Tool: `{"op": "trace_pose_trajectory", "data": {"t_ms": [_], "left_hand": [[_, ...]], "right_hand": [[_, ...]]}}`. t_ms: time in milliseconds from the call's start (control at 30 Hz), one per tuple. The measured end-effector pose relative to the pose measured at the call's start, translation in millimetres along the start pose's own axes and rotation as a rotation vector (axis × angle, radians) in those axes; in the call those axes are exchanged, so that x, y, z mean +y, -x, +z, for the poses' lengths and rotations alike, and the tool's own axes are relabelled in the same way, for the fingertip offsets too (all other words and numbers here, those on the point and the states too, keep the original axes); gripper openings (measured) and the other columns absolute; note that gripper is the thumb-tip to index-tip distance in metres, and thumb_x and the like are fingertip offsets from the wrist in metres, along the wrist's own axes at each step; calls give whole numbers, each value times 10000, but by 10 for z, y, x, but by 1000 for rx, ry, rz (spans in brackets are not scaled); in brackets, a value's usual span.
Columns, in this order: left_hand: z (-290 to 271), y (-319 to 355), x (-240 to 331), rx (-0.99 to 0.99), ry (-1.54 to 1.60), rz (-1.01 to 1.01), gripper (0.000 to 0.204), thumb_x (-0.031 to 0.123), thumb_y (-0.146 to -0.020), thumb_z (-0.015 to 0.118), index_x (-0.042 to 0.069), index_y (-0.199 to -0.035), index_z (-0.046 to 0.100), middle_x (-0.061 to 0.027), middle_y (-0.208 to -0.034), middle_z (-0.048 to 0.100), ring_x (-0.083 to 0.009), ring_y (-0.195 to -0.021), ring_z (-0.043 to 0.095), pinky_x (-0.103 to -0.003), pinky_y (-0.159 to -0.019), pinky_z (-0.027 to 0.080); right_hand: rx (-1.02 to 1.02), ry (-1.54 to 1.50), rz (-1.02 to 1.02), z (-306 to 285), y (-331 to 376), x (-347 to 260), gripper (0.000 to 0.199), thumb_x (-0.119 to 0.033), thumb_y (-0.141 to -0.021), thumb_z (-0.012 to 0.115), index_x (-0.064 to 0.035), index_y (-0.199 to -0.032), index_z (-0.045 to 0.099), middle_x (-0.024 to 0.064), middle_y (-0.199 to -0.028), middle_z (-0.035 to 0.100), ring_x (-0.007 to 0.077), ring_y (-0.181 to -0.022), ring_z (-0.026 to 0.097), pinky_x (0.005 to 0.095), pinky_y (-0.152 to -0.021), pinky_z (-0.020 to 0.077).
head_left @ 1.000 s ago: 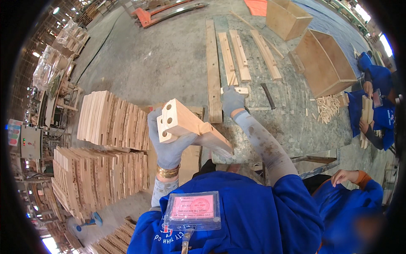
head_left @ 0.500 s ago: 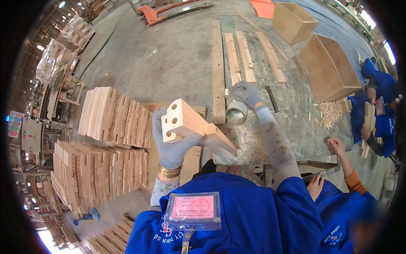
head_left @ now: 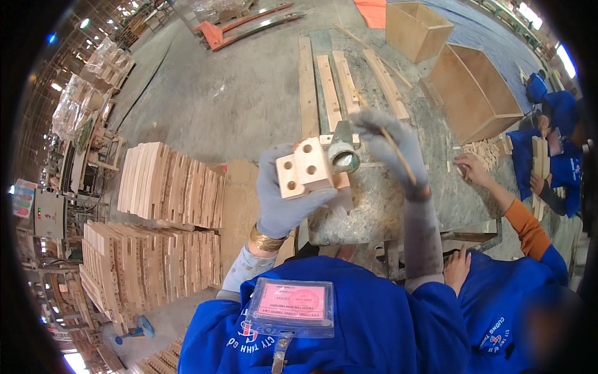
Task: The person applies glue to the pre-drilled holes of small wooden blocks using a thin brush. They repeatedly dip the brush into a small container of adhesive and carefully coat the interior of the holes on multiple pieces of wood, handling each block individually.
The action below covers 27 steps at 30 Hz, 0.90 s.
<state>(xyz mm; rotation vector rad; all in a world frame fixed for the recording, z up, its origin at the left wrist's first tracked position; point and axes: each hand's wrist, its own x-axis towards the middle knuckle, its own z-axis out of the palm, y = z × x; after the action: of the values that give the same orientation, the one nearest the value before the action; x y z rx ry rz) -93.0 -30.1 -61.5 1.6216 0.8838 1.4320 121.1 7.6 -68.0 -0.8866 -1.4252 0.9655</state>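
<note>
My left hand (head_left: pixel 273 202), in a grey glove, is closed round wooden pieces (head_left: pixel 316 167) held with their end faces up. Round drilled holes show in those ends. My gloved right hand (head_left: pixel 393 140) is smeared by motion, above the workbench to the right of the wood. A thin wooden stick (head_left: pixel 395 149) slants across it, gripped in the fingers; which tool it belongs to cannot be made out. Between my hands is a small grey-green cup (head_left: pixel 344 159) with its round mouth toward me, just beyond the held wood. Its contents are unclear.
Wooden bars (head_left: pixel 341 75) lie on the workbench (head_left: pixel 374 218), with plywood boxes (head_left: pixel 476 93) at the far right. Beside small dowels (head_left: pixel 483 149) is a co-worker's hand (head_left: pixel 473 169). Stacked wooden parts (head_left: pixel 168 187) stand at left. A pallet jack (head_left: pixel 215 34) is beyond.
My left hand has moved right with the wooden pieces, turning their ends further up. My right hand has risen from the cup, and the stick now shows in it. The co-worker's hand has moved toward the dowels.
</note>
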Motion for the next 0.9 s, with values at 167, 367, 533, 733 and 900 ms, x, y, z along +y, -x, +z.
{"op": "trace_pose_trajectory", "data": {"t_ms": [167,367,533,733,900], "left_hand": [[258,-85,0,-77,-16,-56,811,158,-551,850,32,-1182,356,-121,-1111,512,-194,-1008,548,-332,-834,491],[181,-199,-5,-322,-23,-8,939,244,-557,844,8,-1289,306,-123,-1160,528,-183,-1050,536,-326,-865,467],[204,-63,-9,-203,-222,-103,798,246,-561,838,-20,-1197,436,-96,-1055,606,-171,-947,591,-300,-795,496],[-75,179,93,64,-53,-134,586,161,-575,832,-5,-1045,524,-79,-923,618,-135,-825,611,-288,-684,520],[-156,282,56,-30,-220,-69,603,187,-572,839,-4,-1047,521,-71,-925,618,-139,-821,611,-276,-703,509]], "right_hand": [[-109,254,-247,87,282,-432,391,-108,-717,718,-20,-1076,589,108,-965,635,154,-862,616,264,-752,493],[-71,293,-136,44,478,-344,354,-78,-737,692,-17,-1071,592,120,-1005,635,156,-858,627,271,-722,507],[15,36,-80,84,518,-392,233,-70,-830,582,8,-1048,605,126,-984,641,159,-854,624,246,-716,497],[279,105,143,-184,588,69,239,-147,-901,507,59,-938,622,8,-698,566,65,-614,489,210,-561,409],[266,344,125,-10,723,1032,242,-176,-878,545,53,-880,622,63,-685,600,108,-605,539,245,-549,423]]}}
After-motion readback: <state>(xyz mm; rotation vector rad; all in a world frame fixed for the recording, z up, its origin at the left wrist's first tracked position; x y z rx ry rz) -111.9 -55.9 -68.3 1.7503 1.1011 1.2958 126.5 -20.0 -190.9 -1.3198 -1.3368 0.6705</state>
